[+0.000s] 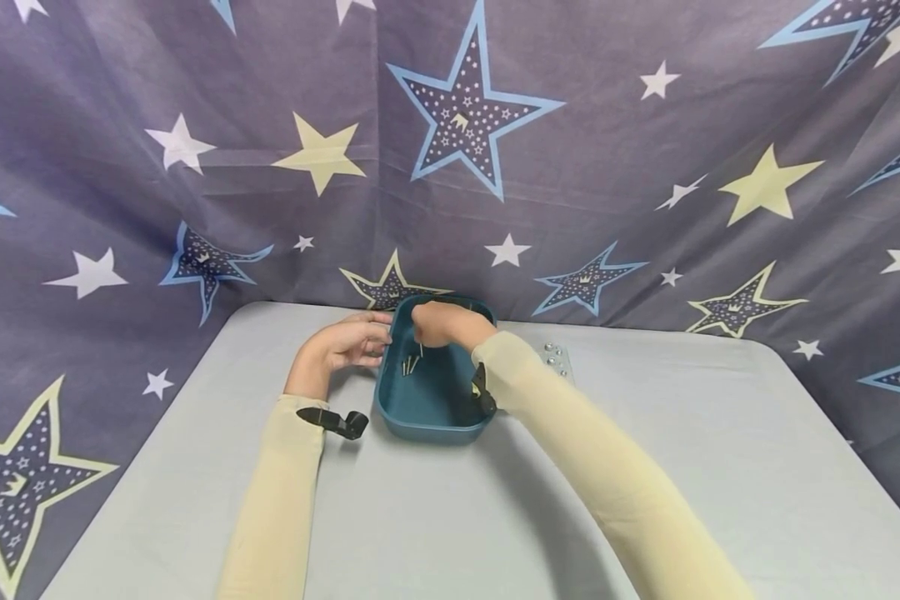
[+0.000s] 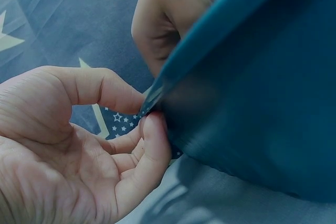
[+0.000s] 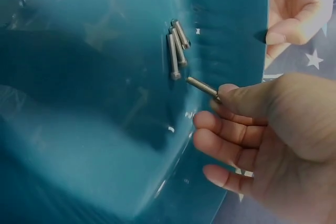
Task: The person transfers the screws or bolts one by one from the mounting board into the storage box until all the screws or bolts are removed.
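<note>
A deep blue plastic box (image 1: 435,434) stands at the back of the table. Beside its left wall, my left hand (image 1: 352,340) pinches the edge between thumb and fingers (image 2: 152,145). Inside the box, my right hand (image 3: 294,114) holds a metal bolt (image 3: 202,86) between thumb and index finger, its threaded end pointing out. The other right fingers are loosely bent. Three more bolts (image 3: 174,59) with round heads lie close together on the box floor, just beyond that tip. In the head view the right hand partly covers the box's far end.
Right of the box, partly behind my right sleeve (image 1: 592,450), lies a flat clear piece (image 1: 558,360) with several shiny round metal parts. The pale table (image 1: 435,525) meets a star-patterned cloth (image 1: 607,208) behind the box. A black camera mount (image 1: 337,422) sits on the left wrist.
</note>
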`<state>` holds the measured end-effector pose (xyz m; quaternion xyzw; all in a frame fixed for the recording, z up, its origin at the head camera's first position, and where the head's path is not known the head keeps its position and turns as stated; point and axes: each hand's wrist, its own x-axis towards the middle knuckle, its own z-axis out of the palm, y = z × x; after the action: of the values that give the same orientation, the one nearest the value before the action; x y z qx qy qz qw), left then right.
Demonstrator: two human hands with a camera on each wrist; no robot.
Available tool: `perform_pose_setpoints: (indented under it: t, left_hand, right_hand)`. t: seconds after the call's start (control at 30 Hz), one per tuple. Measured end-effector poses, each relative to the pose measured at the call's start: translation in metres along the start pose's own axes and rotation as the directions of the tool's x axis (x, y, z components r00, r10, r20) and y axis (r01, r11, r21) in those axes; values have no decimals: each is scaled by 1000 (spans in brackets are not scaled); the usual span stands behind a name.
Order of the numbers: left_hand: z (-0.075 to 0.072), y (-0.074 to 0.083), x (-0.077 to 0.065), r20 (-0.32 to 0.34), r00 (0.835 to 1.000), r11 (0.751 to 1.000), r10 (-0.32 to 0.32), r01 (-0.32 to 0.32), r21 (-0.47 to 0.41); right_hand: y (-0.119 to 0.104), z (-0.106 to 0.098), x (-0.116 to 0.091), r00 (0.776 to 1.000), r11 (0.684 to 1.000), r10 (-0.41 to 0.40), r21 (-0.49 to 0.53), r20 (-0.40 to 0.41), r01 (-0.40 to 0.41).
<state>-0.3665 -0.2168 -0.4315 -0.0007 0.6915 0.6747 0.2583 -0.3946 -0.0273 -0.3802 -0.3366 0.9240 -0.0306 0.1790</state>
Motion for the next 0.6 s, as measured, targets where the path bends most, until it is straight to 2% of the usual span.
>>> perform_pose_setpoints:
  t: [0.33, 0.6]
  left_hand:
    - [-1, -2, 0, 7, 1000, 1000, 8, -8, 3]
    - [-1, -2, 0, -2, 1000, 1000, 8, -8, -8]
  right_hand:
    - [-8, 8, 3, 997, 998, 42, -47, 59, -39]
    - [-7, 14, 7, 993, 998, 69, -4, 93, -69]
